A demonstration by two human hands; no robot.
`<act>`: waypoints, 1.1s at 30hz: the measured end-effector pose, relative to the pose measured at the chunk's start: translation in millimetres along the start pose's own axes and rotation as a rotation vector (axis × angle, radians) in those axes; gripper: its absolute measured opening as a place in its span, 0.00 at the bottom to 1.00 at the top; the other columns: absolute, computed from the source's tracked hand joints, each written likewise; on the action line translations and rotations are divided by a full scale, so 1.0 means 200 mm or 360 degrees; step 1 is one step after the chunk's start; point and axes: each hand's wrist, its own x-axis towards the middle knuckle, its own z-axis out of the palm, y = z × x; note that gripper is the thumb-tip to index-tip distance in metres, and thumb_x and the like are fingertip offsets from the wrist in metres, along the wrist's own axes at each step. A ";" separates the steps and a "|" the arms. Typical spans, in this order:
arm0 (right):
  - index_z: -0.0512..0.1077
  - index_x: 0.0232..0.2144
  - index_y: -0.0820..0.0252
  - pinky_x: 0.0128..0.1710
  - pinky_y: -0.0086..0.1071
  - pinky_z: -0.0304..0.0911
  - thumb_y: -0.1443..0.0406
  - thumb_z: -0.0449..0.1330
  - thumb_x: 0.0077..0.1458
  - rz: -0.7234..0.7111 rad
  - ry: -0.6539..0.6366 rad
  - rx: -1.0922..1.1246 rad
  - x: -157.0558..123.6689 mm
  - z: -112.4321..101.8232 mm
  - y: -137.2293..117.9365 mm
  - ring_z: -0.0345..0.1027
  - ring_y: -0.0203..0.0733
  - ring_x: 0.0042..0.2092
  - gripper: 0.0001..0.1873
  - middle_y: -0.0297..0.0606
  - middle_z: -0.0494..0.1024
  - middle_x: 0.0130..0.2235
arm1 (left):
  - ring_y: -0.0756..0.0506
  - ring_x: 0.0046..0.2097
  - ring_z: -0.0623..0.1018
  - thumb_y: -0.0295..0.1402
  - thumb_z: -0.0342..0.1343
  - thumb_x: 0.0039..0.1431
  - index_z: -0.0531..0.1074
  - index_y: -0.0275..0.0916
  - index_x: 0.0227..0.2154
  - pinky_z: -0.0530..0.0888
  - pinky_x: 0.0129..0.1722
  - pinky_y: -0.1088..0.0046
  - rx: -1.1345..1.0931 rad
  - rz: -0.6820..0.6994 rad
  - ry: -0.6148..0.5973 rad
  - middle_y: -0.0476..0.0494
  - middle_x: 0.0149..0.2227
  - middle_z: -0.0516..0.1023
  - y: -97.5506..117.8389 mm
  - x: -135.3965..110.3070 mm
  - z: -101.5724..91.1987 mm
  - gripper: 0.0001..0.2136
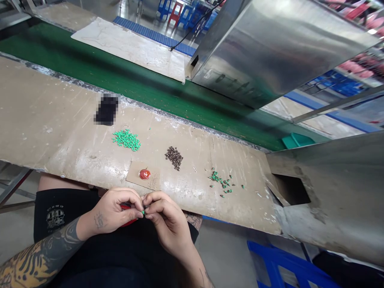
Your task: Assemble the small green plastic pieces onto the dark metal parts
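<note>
**While pinching one tiny green bit [143, 213]: bare left hand [115, 210] and bare right hand [168, 222], close together**

Long green rubber belt [126, 90] across the whole view, and beside it a wide, worn tan board [60, 120]. Over the belt, a big shiny steel hood [270, 52]. Low on the right, a blue plastic stool [279, 260]. At the far end of the board, a dark square hole in gray metal [291, 190], with nothing inside to see. Past the belt, a teal plastic tray [295, 140], its inside hidden.

On the board, a heap of bright green bits [126, 140], a heap of small dark brown bits [174, 158], a loose spread of green bits [222, 182], and a blurred black square thing [106, 109]. On a small brown card [135, 172], one round shiny red dab [144, 174], lid or blob, hard to tell.

Both hands together, just below the board edge, fingertips tight around the green bit. Under the left hand, a red thing [129, 222], mostly hidden, any grip on it hard to tell. Best pinch: slow, fingertips only, low over the lap.
</note>
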 end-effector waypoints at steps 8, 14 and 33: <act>0.71 0.37 0.53 0.47 0.37 0.72 0.76 0.55 0.65 -0.0055 -0.0075 -0.0030 0.01 0.00 -0.01 0.74 0.39 0.45 0.12 0.36 0.74 0.41 | 0.48 0.33 0.80 0.27 0.63 0.63 0.80 0.38 0.30 0.78 0.36 0.74 0.0136 0.0185 -0.0047 0.45 0.29 0.81 0.01 0.01 0.01 0.05; 0.70 0.36 0.54 0.43 0.36 0.71 0.77 0.55 0.63 -0.0130 -0.0013 -0.0076 -0.01 0.05 -0.02 0.73 0.39 0.42 0.13 0.35 0.75 0.38 | 0.49 0.31 0.79 0.21 0.61 0.63 0.78 0.37 0.28 0.77 0.33 0.74 0.0114 0.0347 -0.0054 0.45 0.27 0.81 0.02 0.01 0.00 0.08; 0.72 0.33 0.57 0.41 0.42 0.70 0.62 0.56 0.61 0.0261 0.0753 -0.1196 -0.07 -0.55 0.51 0.73 0.47 0.40 0.06 0.42 0.78 0.36 | 0.44 0.39 0.82 0.40 0.61 0.60 0.80 0.41 0.34 0.78 0.42 0.69 0.1064 -0.0177 0.0600 0.47 0.36 0.84 -0.06 0.07 -0.45 0.08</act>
